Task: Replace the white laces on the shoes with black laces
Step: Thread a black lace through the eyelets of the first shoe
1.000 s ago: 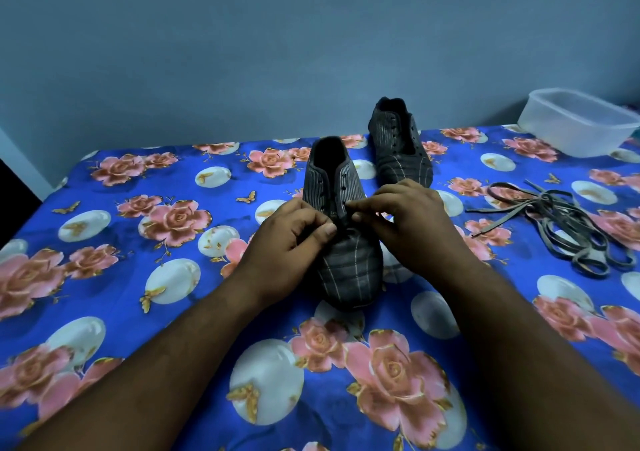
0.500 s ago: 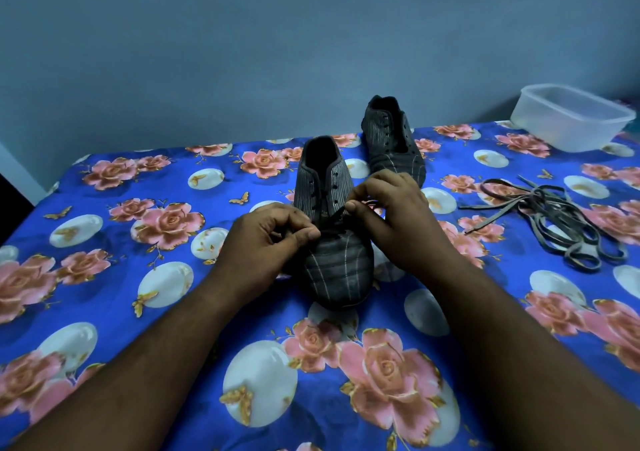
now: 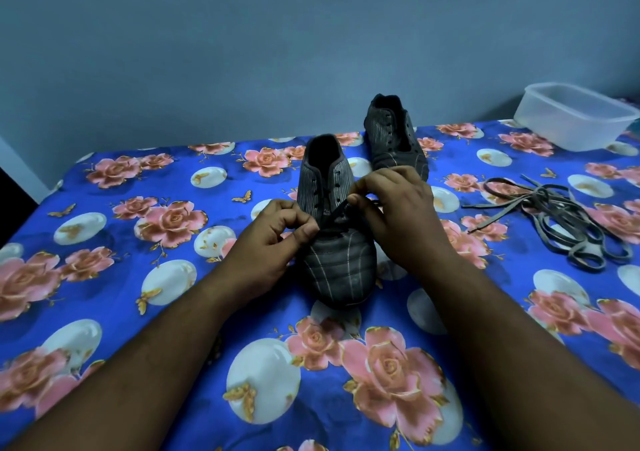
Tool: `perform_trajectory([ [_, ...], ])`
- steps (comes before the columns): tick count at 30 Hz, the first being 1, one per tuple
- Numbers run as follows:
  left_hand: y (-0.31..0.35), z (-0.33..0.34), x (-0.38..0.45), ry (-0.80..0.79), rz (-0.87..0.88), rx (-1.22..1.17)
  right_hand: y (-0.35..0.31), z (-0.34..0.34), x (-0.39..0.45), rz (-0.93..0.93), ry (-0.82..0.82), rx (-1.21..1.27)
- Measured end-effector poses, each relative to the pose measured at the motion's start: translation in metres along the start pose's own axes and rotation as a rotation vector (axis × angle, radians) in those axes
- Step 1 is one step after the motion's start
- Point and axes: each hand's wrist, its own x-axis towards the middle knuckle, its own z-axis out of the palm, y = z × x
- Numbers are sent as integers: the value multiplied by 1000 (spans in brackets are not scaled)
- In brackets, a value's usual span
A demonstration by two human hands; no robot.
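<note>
A dark striped shoe [image 3: 337, 263] stands in the middle of the bed, toe towards me. A black lace [image 3: 335, 212] runs across its lower eyelets. My left hand [image 3: 273, 239] pinches the lace's left end beside the shoe. My right hand [image 3: 394, 215] pinches the right end and holds it up over the tongue. The second dark shoe [image 3: 394, 139] stands behind, to the right, with no lace that I can make out. A loose pile of pale greyish laces [image 3: 561, 225] lies on the sheet at the right.
A blue sheet [image 3: 173, 312] with pink roses covers the bed. A clear plastic tub [image 3: 575, 116] sits at the back right corner. A grey-blue wall rises behind the bed. The bed's left edge drops off at the far left.
Both hands have drawn apart a little, pulling the black lace ends out to either side of the shoe. My right hand has risen slightly.
</note>
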Motion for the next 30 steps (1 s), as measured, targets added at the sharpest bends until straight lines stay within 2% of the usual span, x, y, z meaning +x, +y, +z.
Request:
perform_trajectory([
  [2, 1, 1, 0, -8, -7, 13, 2, -1, 1, 14, -26, -8],
  [6, -2, -1, 3, 68, 32, 207, 1, 0, 0, 13, 9, 0],
  [11, -5, -2, 3, 139, 7, 197, 1, 1, 1, 38, 58, 11],
  [14, -5, 0, 1, 159, -9, 92, 1, 1, 3, 56, 75, 5],
  [21, -2, 7, 0, 111, -68, -57, -4, 2, 4, 102, 147, 23],
  [25, -5, 4, 1, 119, -39, -38, -8, -1, 4, 24, 179, 77],
  [30, -12, 10, 3, 111, 51, 39, -13, -3, 4, -71, 130, 187],
])
